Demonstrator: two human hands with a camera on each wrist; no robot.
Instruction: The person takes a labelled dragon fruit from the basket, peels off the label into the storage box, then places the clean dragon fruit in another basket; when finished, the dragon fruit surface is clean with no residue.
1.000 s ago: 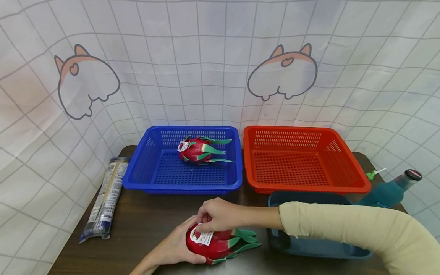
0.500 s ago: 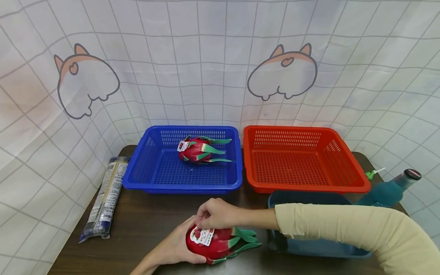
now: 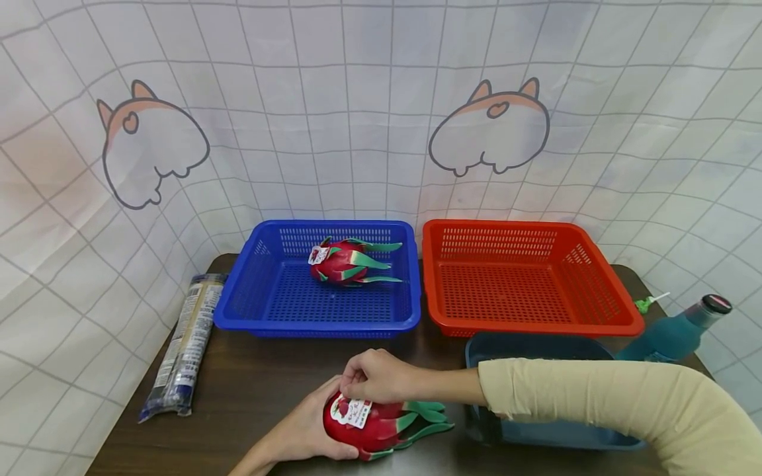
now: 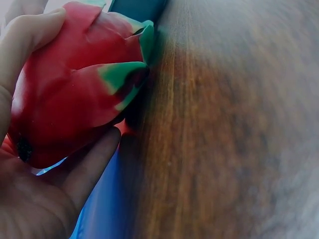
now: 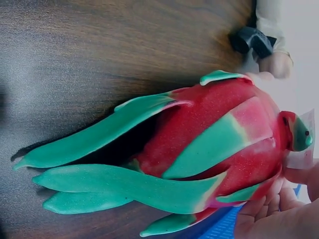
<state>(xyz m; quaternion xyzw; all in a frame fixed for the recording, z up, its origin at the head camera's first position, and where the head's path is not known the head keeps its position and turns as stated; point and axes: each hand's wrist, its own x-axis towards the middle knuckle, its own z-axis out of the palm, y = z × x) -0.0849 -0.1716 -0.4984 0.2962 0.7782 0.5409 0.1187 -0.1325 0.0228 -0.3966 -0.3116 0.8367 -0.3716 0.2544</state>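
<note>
Your left grip (image 3: 308, 423) holds a dragon fruit (image 3: 383, 423) on the table (image 3: 256, 370). Your right grip (image 3: 378, 377) pinches its white label (image 3: 352, 411).

Head view evenly bright; left wrist view blurs the tabletop (image 4: 219, 134), perhaps with glare

This looks like a small curtained-off corner built around a table (image 3: 256, 370), more like a recording set-up than a working kitchen or shop, though whether it lies within a home, an office or a lab cannot be told. White cloth (image 3: 369, 99) printed with grid lines and cartoon animal drawings (image 3: 489, 135) fills the top and both sides of the head view, its ripples showing fabric rather than tile. A blue basket (image 3: 315, 324) and a red basket (image 3: 536, 328) stand mid-frame above a dragon fruit (image 3: 378, 433), and a blurred dark device (image 5: 251, 42) sits at the right wrist view's upper right.
</note>
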